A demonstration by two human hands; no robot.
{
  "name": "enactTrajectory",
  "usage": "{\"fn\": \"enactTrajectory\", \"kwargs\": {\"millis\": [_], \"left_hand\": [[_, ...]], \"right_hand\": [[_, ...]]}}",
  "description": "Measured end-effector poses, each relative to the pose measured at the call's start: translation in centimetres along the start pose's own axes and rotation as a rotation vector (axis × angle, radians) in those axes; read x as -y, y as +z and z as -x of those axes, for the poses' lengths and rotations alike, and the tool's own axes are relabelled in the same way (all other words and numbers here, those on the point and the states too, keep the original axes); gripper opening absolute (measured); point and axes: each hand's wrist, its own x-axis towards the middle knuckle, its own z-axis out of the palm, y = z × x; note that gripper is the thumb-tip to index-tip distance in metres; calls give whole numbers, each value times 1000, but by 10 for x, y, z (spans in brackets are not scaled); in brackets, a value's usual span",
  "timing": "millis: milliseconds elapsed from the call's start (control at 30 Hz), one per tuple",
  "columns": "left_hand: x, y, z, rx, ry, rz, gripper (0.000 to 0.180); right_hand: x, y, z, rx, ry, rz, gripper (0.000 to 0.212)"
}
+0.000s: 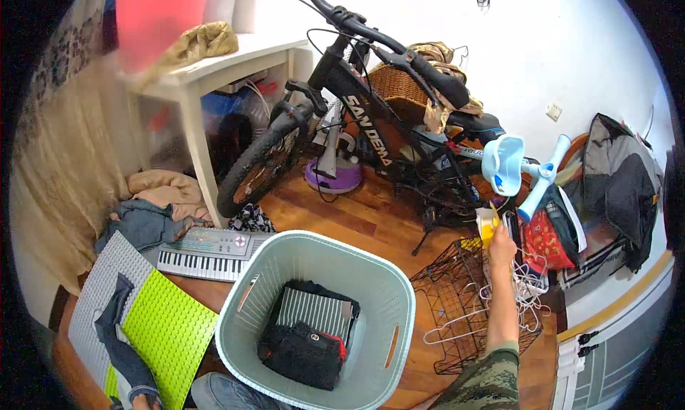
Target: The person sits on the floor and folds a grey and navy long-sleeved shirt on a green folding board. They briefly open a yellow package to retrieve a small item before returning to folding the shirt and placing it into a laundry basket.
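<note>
My right hand [501, 247] is reached out to the right, its fingers closed around a small yellow-and-white object [487, 226] whose kind I cannot make out. Just below it are several white wire hangers [524, 296] beside a black wire rack [449, 296]. At the lower left edge, only part of my left hand [145, 403] shows, closed on the end of a dark blue garment [118, 328]. That garment lies across a grey-and-green studded building plate [168, 331]. Between my arms stands a pale green laundry basket [235, 331], holding folded dark clothes [303, 353] and a striped piece.
A black bicycle [364, 117] leans across the far side. Beyond my right hand is a light blue plastic seat with handles [505, 164]. A toy keyboard [207, 256] lies behind the plate, near a white table [196, 124]. Bags [621, 189] stand at right.
</note>
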Motion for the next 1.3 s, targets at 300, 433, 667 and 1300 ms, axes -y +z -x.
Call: {"fn": "enactTrajectory", "kwargs": {"millis": [300, 433, 667, 1300], "left_hand": [[2, -7, 14, -15, 142, 85, 32], [-15, -33, 38, 1, 21, 185, 42], [-79, -90, 60, -428, 339, 333, 73], [126, -133, 78, -660, 368, 1623, 48]], "right_hand": [[28, -111, -25, -321, 189, -516, 19], [82, -220, -47, -410, 239, -1026, 17], [236, -371, -58, 63, 391, -2473, 24], [495, -648, 95, 749, -640, -2654, 13]]}}
